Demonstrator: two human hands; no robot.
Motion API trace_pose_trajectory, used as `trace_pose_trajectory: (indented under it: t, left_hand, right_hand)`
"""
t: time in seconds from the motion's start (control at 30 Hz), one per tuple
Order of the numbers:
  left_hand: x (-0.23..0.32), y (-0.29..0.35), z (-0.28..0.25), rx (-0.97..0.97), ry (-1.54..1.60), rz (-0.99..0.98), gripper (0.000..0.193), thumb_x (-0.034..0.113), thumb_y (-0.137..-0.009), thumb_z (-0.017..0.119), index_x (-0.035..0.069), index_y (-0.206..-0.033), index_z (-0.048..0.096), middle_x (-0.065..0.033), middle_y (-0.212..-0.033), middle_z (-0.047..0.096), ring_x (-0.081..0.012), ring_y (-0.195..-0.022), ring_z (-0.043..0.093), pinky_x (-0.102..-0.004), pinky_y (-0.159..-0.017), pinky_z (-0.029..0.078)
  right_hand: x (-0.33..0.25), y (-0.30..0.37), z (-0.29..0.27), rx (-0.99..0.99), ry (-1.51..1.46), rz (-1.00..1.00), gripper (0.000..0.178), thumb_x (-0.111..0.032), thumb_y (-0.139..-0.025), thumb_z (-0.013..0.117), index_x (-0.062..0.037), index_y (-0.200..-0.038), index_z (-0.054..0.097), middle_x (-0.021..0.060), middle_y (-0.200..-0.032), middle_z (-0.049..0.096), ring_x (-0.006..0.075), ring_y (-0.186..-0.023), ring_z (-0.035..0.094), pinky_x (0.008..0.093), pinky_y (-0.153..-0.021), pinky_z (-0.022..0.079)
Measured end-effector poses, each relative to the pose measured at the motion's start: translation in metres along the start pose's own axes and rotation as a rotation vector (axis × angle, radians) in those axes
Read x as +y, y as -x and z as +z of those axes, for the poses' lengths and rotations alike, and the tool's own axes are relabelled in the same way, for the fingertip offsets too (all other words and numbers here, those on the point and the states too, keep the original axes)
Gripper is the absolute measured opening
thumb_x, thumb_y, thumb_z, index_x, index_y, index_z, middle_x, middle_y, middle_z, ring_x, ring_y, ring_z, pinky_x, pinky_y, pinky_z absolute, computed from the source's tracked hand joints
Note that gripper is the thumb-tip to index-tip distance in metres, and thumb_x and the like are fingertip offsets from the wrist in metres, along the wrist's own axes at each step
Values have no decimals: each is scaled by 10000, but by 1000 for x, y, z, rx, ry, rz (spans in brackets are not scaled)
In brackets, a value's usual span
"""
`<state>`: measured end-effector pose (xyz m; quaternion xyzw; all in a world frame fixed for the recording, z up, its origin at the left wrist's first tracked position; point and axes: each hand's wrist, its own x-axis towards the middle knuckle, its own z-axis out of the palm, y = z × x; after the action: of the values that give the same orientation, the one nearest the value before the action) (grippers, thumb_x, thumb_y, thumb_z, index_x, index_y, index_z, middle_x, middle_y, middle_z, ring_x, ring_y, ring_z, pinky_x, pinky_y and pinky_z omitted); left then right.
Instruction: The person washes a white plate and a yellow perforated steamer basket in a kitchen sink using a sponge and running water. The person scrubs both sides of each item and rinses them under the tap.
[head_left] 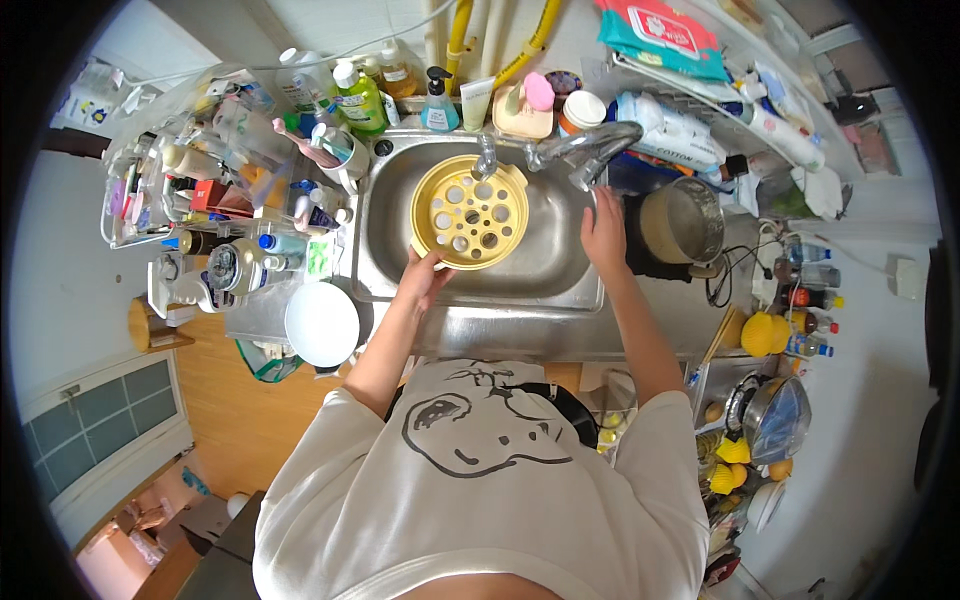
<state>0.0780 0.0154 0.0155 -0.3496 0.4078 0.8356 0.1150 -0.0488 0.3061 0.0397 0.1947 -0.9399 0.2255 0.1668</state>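
Observation:
A round yellow steamer tray (470,204) with large holes is over the steel sink (553,260), under the faucet spout (485,162). My left hand (424,279) grips its near left rim, thumb at the edge; the other fingers are partly hidden under it. My right hand (604,233) is at the sink's right edge, fingers stretched toward the faucet handle (592,165). It holds nothing, and I cannot tell whether its fingertips touch the handle. Whether water is running is too small to make out.
A metal pot (682,224) stands right of the sink. A white round bowl (322,324) lies at the counter's left. A green soap bottle (360,103) and a blue pump bottle (439,108) line the back edge. A crowded rack (150,237) stands left.

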Motion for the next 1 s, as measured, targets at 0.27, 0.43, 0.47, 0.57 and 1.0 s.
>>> trace_pose_trajectory:
  t: [0.27,0.43,0.47,0.57,1.0]
  left_hand:
    - [17,1,-4,-87,-48,-8,424,123,-844,487,125,-1220,291,-90,-1112,489,-204,-896,566,-295,-725,502]
    - [25,-3,-8,-126,-104,-7,427,180,-856,500,115,-1231,306,-103,-1086,509,-226,-875,589,-294,-685,514]
    - [29,0,-8,-93,-160,-3,424,208,-856,502,116,-1234,333,-91,-1081,518,-217,-853,598,-277,-656,517]
    - [29,-7,-14,-101,-195,78,447,274,-843,530,147,-1237,363,-46,-1089,526,-159,-874,576,-263,-664,489]
    - [31,-53,-35,-48,-518,350,510,167,-807,558,197,-1277,360,-64,-908,520,-146,-771,549,-269,-585,475]
  right_hand:
    - [4,-28,37,-395,634,142,307,-123,-715,510,50,-966,548,185,-955,542,303,-940,499,366,-827,388]
    - [10,-21,74,-732,821,174,260,-160,-795,472,-43,-961,633,108,-999,571,237,-969,496,346,-783,394]
    - [-4,-27,70,-772,772,243,276,-183,-809,473,-47,-990,630,113,-1053,556,244,-1011,480,354,-793,390]
    - [-7,-27,71,-578,761,284,277,-155,-783,452,-22,-944,634,123,-1004,570,240,-951,488,367,-806,373]
    - [-134,-52,68,-475,-1788,998,141,-83,-864,460,1,-938,546,101,-897,610,221,-871,592,301,-780,480]
